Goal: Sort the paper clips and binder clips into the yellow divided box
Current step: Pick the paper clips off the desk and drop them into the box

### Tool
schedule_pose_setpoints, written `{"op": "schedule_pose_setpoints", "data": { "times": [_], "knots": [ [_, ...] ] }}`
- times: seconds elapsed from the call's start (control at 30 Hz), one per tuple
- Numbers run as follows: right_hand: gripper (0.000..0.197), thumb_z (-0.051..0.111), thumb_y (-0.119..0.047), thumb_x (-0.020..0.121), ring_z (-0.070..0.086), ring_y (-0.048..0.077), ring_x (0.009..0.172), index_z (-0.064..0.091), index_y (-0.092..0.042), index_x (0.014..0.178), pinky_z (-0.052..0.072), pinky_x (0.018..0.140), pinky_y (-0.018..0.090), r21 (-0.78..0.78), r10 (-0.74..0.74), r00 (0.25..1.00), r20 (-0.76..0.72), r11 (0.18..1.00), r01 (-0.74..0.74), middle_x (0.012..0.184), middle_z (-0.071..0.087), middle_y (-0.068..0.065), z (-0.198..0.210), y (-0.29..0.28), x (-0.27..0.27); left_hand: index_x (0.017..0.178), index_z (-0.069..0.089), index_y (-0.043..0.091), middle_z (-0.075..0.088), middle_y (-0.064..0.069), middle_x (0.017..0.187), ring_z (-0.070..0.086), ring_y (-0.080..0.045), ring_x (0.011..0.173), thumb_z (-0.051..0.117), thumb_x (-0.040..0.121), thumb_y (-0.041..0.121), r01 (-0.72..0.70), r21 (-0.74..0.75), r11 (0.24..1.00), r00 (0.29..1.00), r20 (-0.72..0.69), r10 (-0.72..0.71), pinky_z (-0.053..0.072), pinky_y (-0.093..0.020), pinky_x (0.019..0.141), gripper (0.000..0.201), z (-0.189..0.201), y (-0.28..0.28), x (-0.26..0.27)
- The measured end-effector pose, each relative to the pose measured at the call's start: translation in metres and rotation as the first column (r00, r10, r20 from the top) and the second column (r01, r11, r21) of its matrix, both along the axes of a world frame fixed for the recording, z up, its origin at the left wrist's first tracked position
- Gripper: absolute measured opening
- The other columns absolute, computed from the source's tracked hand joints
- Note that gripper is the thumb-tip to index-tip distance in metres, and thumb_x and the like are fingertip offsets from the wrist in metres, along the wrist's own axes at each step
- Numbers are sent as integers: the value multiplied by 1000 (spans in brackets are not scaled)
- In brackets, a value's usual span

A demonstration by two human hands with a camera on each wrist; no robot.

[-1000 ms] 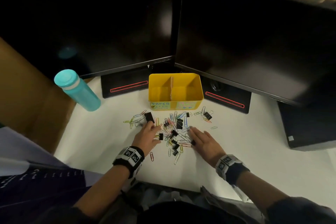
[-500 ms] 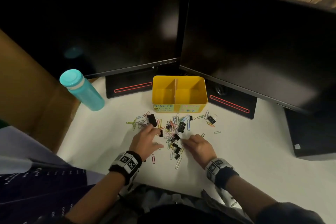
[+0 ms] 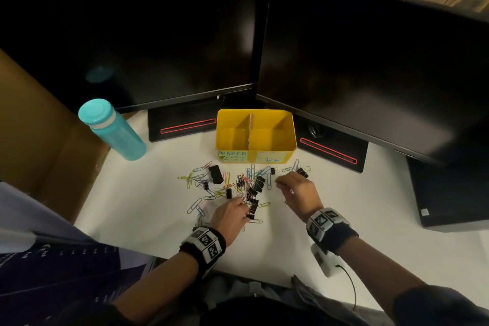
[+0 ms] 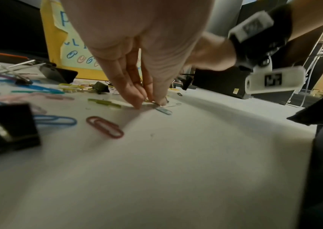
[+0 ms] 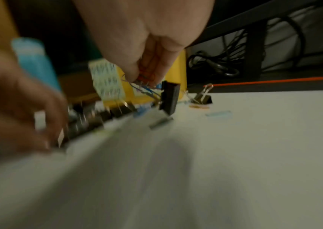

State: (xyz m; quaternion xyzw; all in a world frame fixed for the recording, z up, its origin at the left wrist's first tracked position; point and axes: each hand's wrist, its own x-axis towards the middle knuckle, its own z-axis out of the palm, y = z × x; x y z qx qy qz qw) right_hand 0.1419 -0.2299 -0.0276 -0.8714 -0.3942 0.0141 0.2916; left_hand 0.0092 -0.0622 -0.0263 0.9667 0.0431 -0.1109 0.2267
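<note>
The yellow divided box (image 3: pixel 289 137) stands between the monitor stands with both compartments bare. Coloured paper clips (image 3: pixel 195 176) and black binder clips (image 3: pixel 215 174) lie scattered in front of it. My left hand (image 3: pixel 242 205) is at the near edge of the pile. In the left wrist view its thumb and fingers (image 4: pixel 137 99) pinch down on a paper clip (image 4: pixel 163 110) on the white desk. My right hand (image 3: pixel 280 185) is lifted over the pile's right side and pinches several paper clips (image 5: pixel 144 86). A black binder clip (image 5: pixel 169 97) is just beside them; whether it hangs from them is unclear.
A teal bottle (image 3: pixel 113 130) stands at the back left. Two dark monitors (image 3: pixel 158 34) rise behind the box, on stands (image 3: pixel 182 124) that flank it. A black case (image 3: pixel 449 193) sits at the right and brown cardboard (image 3: pixel 31 127) at the left.
My right hand went from lying flat on the pile to curling and lifting with paper clips pinched. My left hand shifted right, to the near part of the pile.
</note>
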Motion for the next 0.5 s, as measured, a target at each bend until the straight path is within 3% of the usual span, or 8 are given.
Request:
{"op": "schedule_pose_setpoints", "data": {
  "times": [0.07,0.13,0.27,0.4,0.5],
  "knots": [
    [8,62,-5,86,62,15,73,67,-8,92,53,66,22,190,-87,987,-134,976,111,85,68,4,23,11,3,100,64,7,61,-7,103,59,-18,90,57,90,15,5,9,1000,1000,21,-5,53,-30,81,14,-1,2,-3],
    [9,58,-7,89,62,13,72,67,-8,91,54,65,19,316,-132,942,-309,920,232,83,68,4,46,30,9,101,63,7,63,-8,104,60,-18,91,55,90,8,9,25,1000,1000,21,-10,53,-27,80,14,-1,5,-6],
    [16,54,-12,93,67,17,72,64,-1,87,59,67,29,407,-48,775,-630,830,382,79,67,9,73,76,29,103,59,8,62,-6,102,59,-17,89,55,91,14,-89,-74,993,995,29,91,47,-21,75,14,6,16,-6],
    [19,53,-13,94,70,19,71,64,3,95,60,63,31,291,-84,718,-691,877,383,89,69,19,79,120,53,95,61,7,62,-8,95,61,-17,80,59,85,2,-142,-34,989,973,177,146,58,-30,72,11,15,33,12],
    [19,51,-15,95,69,27,81,64,-2,101,58,75,43,82,-182,753,-632,951,298,97,69,18,74,139,68,113,58,6,60,-9,114,59,-19,100,55,82,-6,-58,25,998,989,137,54,53,-28,87,34,22,38,35]
  ]
}}
